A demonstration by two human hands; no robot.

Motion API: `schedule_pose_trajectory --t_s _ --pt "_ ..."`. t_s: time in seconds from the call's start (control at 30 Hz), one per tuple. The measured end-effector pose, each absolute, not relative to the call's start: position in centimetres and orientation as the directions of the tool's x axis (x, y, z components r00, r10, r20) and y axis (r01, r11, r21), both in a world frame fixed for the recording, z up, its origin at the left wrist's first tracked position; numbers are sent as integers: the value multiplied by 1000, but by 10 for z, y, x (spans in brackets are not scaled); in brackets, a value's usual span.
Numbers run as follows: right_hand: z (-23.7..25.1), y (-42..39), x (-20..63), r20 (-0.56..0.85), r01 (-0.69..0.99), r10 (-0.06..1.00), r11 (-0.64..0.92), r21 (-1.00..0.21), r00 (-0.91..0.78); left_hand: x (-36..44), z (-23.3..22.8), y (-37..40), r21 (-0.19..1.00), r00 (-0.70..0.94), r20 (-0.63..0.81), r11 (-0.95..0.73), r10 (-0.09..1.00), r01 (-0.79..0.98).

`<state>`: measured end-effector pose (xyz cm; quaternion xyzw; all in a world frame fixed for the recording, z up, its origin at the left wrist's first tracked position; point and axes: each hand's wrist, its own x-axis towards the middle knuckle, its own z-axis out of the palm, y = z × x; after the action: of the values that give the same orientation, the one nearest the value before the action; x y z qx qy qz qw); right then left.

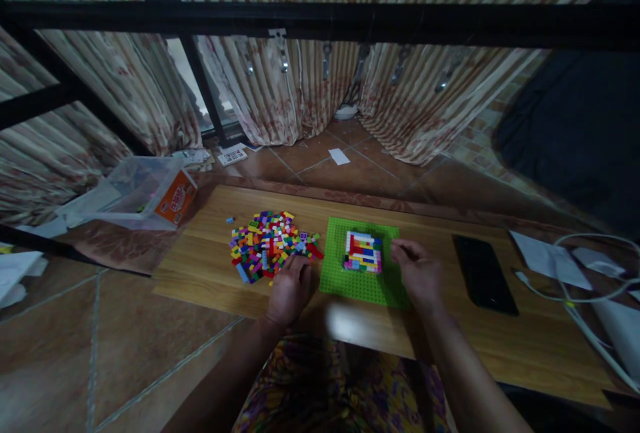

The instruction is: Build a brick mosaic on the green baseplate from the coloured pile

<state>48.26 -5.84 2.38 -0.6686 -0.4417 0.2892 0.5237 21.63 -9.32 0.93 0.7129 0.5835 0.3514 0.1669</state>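
A green baseplate (350,273) lies on a low wooden table (450,346), carrying a small build of coloured bricks (363,251). A loose pile of coloured bricks (267,243) lies to its left. My left hand (290,289) rests at the near right edge of the pile, fingers curled down among the bricks; whether it holds one is hidden. My right hand (417,273) sits on the baseplate's right side, fingers bent toward the build, just beside it.
A black phone (484,274) lies right of the baseplate. Papers (543,253) and a white cable (575,293) lie at the table's right end. A clear plastic box (145,191) stands on the floor at the left. Curtains and a black bar are behind.
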Motion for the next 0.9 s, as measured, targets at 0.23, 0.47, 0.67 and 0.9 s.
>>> schedule_pose_trajectory --t_s 0.23,0.47,0.67,0.9 --pt "38 -103 436 173 338 946 74 -938 272 218 9 -93 668 6 319 -229 948 708" --pt "49 -106 378 218 591 972 224 -775 -83 218 9 -95 675 -22 343 -230 939 701" --pt "38 -76 349 194 768 970 235 -596 -146 216 10 -97 674 -66 363 -213 930 708" --pt "31 -56 333 106 864 986 167 -476 -132 214 8 -97 685 -64 373 -228 926 692"
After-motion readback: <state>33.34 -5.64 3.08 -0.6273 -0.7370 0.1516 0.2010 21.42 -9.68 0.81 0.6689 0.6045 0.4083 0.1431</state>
